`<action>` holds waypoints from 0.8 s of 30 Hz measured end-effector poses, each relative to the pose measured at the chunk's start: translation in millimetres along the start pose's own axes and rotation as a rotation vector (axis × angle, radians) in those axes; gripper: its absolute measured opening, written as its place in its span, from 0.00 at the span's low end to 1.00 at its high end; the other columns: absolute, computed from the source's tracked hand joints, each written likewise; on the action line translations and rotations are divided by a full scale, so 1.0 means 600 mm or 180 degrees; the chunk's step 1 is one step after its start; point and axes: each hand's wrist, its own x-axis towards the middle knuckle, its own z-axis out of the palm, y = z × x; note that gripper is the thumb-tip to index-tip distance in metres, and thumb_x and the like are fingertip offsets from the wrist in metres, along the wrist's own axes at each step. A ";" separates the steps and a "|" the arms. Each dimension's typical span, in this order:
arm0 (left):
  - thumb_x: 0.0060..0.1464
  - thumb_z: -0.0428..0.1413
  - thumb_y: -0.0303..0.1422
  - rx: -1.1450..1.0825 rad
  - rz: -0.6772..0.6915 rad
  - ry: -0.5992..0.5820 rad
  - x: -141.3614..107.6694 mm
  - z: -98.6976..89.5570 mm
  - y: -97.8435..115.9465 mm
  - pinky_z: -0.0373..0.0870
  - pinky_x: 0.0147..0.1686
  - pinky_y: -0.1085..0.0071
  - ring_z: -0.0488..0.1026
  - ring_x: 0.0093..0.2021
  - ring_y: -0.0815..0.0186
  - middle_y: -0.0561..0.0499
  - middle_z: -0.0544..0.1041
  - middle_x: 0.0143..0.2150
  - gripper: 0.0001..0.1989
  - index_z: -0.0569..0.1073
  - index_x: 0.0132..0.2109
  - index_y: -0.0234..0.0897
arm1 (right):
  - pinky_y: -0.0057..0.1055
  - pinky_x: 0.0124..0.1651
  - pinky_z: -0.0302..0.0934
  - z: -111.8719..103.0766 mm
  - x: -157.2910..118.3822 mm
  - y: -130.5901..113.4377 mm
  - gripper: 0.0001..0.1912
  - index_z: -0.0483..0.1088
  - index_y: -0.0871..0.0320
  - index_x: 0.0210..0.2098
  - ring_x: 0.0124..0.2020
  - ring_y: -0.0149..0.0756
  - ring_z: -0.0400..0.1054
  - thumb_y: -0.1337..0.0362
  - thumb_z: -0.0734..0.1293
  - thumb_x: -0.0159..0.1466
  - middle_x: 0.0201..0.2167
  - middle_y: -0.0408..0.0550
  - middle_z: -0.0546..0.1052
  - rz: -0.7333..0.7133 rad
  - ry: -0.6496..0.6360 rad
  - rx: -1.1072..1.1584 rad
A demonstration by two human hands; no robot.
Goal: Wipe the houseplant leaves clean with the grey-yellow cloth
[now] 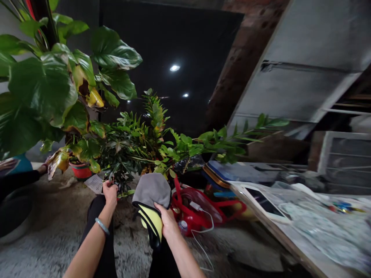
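Observation:
My right hand grips a folded cloth, grey on one side and yellow with black edging on the other. It is held over the gap between my knees. My left hand is closed by the lower leaves of a dark-leaved plant, a pale bracelet on its wrist. Something small and dark shows at its fingers, but I cannot tell whether that is a leaf, a stem or a tool. A printed paper lies just left of this hand.
A large-leaved plant rises at left, near a red pot. Another person's sleeve is at far left. On the right are a red bag, a white cable and a table bearing a white-framed tablet.

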 end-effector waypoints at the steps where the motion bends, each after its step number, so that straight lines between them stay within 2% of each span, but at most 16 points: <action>1: 0.45 0.54 0.28 0.0007 0.0171 0.0174 0.000 -0.010 0.009 0.72 0.45 0.62 0.74 0.45 0.59 0.45 0.73 0.47 0.19 0.65 0.47 0.41 | 0.40 0.38 0.76 0.001 -0.003 -0.005 0.19 0.74 0.55 0.32 0.34 0.52 0.81 0.61 0.78 0.41 0.24 0.47 0.83 -0.0007 0.0163 0.0008; 4: 0.47 0.55 0.27 0.0299 0.1164 0.0413 -0.007 -0.033 0.045 0.71 0.49 0.64 0.68 0.60 0.55 0.40 0.65 0.63 0.20 0.67 0.50 0.41 | 0.40 0.38 0.75 0.006 -0.014 -0.005 0.21 0.74 0.56 0.32 0.34 0.52 0.81 0.61 0.79 0.39 0.25 0.47 0.84 -0.0027 0.0460 0.0007; 6: 0.50 0.56 0.27 0.0828 0.1795 0.0332 -0.010 -0.037 0.069 0.69 0.55 0.59 0.61 0.66 0.51 0.40 0.59 0.69 0.20 0.71 0.51 0.40 | 0.41 0.37 0.75 0.007 -0.019 0.001 0.21 0.74 0.56 0.32 0.33 0.52 0.81 0.60 0.79 0.39 0.25 0.47 0.83 -0.0023 0.0500 -0.0018; 8: 0.51 0.57 0.28 0.1440 0.2025 0.0127 -0.007 -0.035 0.084 0.61 0.63 0.53 0.55 0.70 0.47 0.42 0.55 0.73 0.19 0.76 0.51 0.41 | 0.41 0.36 0.75 0.007 -0.022 0.004 0.22 0.74 0.57 0.32 0.32 0.52 0.81 0.60 0.79 0.38 0.25 0.47 0.83 -0.0050 0.0515 -0.0046; 10: 0.52 0.58 0.28 0.1867 0.1952 -0.0086 0.004 -0.029 0.086 0.55 0.66 0.49 0.52 0.71 0.44 0.44 0.52 0.75 0.18 0.80 0.50 0.42 | 0.41 0.37 0.74 0.005 -0.025 0.000 0.22 0.75 0.57 0.32 0.33 0.52 0.80 0.59 0.79 0.38 0.27 0.48 0.84 -0.0152 0.0494 -0.0102; 12: 0.51 0.57 0.27 0.1978 0.1714 -0.0293 0.020 -0.023 0.073 0.56 0.66 0.48 0.53 0.71 0.42 0.42 0.53 0.74 0.21 0.80 0.52 0.40 | 0.40 0.38 0.74 0.003 -0.031 -0.010 0.21 0.76 0.57 0.32 0.34 0.52 0.80 0.60 0.79 0.39 0.29 0.50 0.84 -0.0309 0.0475 -0.0192; 15: 0.50 0.55 0.25 0.1744 0.1375 -0.0690 0.045 -0.016 0.040 0.58 0.67 0.52 0.59 0.70 0.46 0.35 0.63 0.69 0.25 0.77 0.57 0.33 | 0.40 0.39 0.74 -0.001 -0.044 -0.030 0.22 0.78 0.58 0.34 0.37 0.53 0.81 0.60 0.80 0.39 0.32 0.53 0.85 -0.0431 0.0454 -0.0361; 17: 0.50 0.54 0.24 0.1515 0.1209 -0.0927 0.056 -0.013 0.019 0.58 0.67 0.56 0.63 0.68 0.51 0.35 0.69 0.65 0.27 0.75 0.59 0.31 | 0.42 0.41 0.74 -0.001 -0.056 -0.050 0.24 0.78 0.59 0.34 0.38 0.55 0.80 0.60 0.81 0.38 0.32 0.54 0.85 -0.0410 0.0471 -0.0446; 21: 0.46 0.55 0.23 0.1381 0.1017 -0.1157 0.057 -0.012 -0.003 0.61 0.65 0.59 0.70 0.63 0.53 0.39 0.75 0.59 0.28 0.76 0.57 0.33 | 0.45 0.46 0.74 0.023 -0.082 -0.126 0.26 0.79 0.60 0.37 0.39 0.55 0.80 0.58 0.81 0.40 0.33 0.53 0.85 -0.0573 0.0367 -0.0280; 24: 0.46 0.56 0.23 0.1494 0.1011 -0.1243 0.052 -0.015 -0.007 0.62 0.65 0.60 0.70 0.62 0.52 0.38 0.75 0.60 0.29 0.76 0.58 0.34 | 0.42 0.49 0.74 0.073 -0.085 -0.196 0.27 0.78 0.58 0.41 0.43 0.52 0.80 0.59 0.80 0.42 0.36 0.50 0.85 -0.1093 0.0376 0.0207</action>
